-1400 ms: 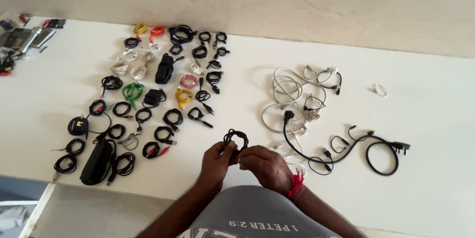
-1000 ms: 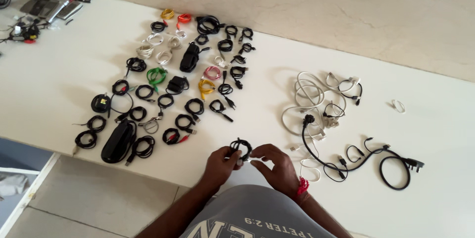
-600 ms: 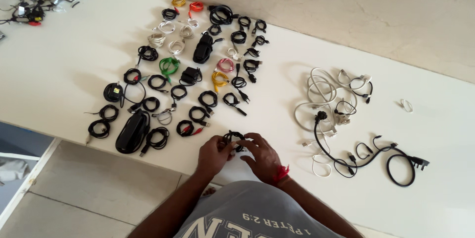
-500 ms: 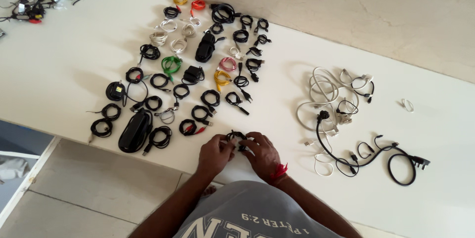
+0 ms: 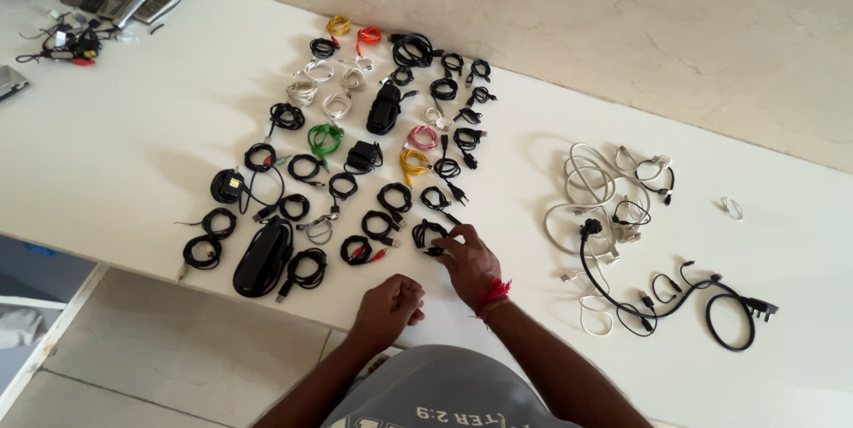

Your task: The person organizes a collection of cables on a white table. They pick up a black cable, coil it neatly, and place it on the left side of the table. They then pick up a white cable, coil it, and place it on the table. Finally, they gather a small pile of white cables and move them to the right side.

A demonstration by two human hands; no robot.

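1. Two hands are in view over the near edge of the white surface (image 5: 133, 152). The right hand (image 5: 469, 261) reaches forward, its fingers (image 5: 451, 237) pinched on a small coiled black cable (image 5: 428, 234) that lies on the surface at the near right end of the sorted rows.
2. The left hand (image 5: 387, 305) is curled into a loose fist just at the near edge, holding nothing that can be seen; it is apart from the coil.
3. Judgement: the step in hand is the setting-down of this coil into the near row, beside the black coil with red plugs (image 5: 358, 250) and the black coil (image 5: 382, 225) to its left. Whether the fingers are pressing it flat or about to let go cannot be told.
4. Outward from the coil: rows of bundled cables run toward the far edge, among them a green bundle (image 5: 323, 137), a yellow bundle (image 5: 412, 161) and a black mouse-shaped case (image 5: 263, 256) near the near edge.
5. Toward the right end lies an unsorted tangle of white cables (image 5: 586, 188) and a long black power lead (image 5: 711, 299), loose and uncoiled.
6. Judgement: the next move calls for a clean release without springing the coil open, then a reach right to the loose tangle, where separating one lead will likely need both hands.
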